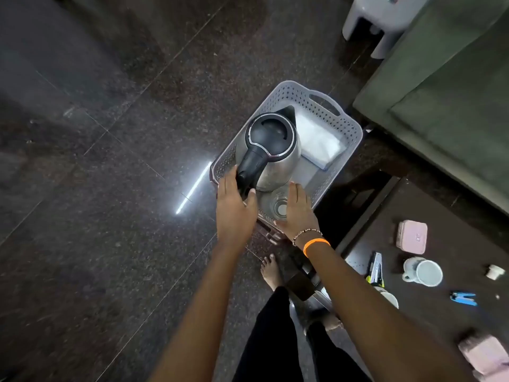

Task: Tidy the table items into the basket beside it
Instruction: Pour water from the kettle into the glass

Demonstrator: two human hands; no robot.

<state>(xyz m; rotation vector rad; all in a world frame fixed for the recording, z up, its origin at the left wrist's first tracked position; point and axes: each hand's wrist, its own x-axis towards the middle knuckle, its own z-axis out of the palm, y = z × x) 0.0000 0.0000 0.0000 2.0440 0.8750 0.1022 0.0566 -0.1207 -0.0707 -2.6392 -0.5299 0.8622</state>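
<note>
A steel electric kettle [278, 158] with a black lid and handle stands in the grey perforated basket [349, 133] on the floor. My left hand [234, 208] is wrapped around the kettle's black handle. My right hand [298, 210] is spread flat beside the kettle's base, next to a clear glass item [272, 206] in the basket's near end. A white packet [319, 139] lies in the basket's far end. On the dark table [429, 312] at the right lie a pink box [412, 236], a white mug [424, 272], a blue clip [463, 298] and a pen pack [375, 270].
A green sofa [446, 100] stands behind the table and a grey plastic stool [377, 20] beyond it. A small white cap [495, 271] and pink cloth [484, 354] lie on the table. Dark granite floor stretches to the left. My bare foot [271, 271] is near the basket.
</note>
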